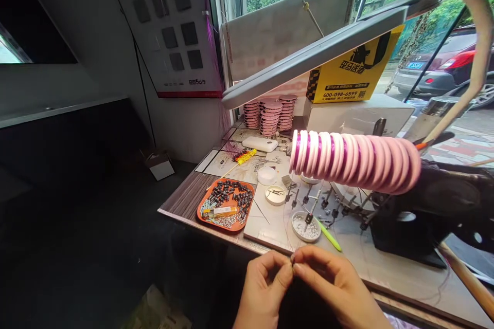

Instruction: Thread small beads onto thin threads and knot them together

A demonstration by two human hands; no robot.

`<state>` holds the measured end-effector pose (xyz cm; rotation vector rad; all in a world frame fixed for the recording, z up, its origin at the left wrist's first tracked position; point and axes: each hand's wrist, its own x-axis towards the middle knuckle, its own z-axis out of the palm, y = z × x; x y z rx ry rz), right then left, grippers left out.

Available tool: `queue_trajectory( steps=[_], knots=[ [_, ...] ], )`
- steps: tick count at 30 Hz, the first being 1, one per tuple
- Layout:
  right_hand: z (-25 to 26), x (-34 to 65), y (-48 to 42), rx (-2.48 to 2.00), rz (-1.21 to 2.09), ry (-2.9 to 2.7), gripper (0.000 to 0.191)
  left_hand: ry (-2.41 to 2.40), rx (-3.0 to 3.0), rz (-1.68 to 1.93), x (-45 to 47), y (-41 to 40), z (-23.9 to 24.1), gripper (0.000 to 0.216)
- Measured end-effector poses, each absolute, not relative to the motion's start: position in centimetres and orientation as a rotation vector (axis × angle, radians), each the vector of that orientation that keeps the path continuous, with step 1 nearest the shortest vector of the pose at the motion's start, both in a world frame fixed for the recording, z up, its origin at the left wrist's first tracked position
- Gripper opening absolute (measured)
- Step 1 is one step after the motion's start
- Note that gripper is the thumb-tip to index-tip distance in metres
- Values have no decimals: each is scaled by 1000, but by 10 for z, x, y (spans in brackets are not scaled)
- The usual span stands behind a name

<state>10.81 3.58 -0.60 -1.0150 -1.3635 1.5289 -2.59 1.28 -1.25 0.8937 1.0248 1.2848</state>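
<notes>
Pinching a tiny dark piece (292, 261) between the fingertips of the left hand (265, 284) and the right hand (330, 281), at the lower centre of the frame, by the near edge of a worktop (266, 229). Shown with thumb and forefinger of each drawn almost tip to tip, leaving hardly a gap, and with the piece mostly covered; too small to identify. Impossible to tell which of the two hands bears more of the grip. Engaged, judging by the pose, in a close fingertip step, apparently unfinished. Calling next, in all likelihood, for a steady hold on one side and a slight, careful shift of the fingers on the other. Working just below a white dish (306, 240) and a green pen-like tool (331, 237), with an orange tray (231, 199) at left of centre and a pink-ringed spool (355, 162) across the right side, beneath a long grey lamp (316, 56) at upper centre.
</notes>
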Motion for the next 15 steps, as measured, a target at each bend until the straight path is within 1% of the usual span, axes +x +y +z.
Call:
queue_trajectory(
  steps=[8,13,15],
  knots=[
    [-2,107,37,-992,1576,-1362,26,1019,965,1242,-29,12,-2,34],
    [-2,107,34,-1032,1302,-1537,25,1030,1001,1122,-35,13,0,33],
    [-3,107,34,-1025,1288,-1558,26,1000,951,1101,-36,13,-2,33]
  ],
)
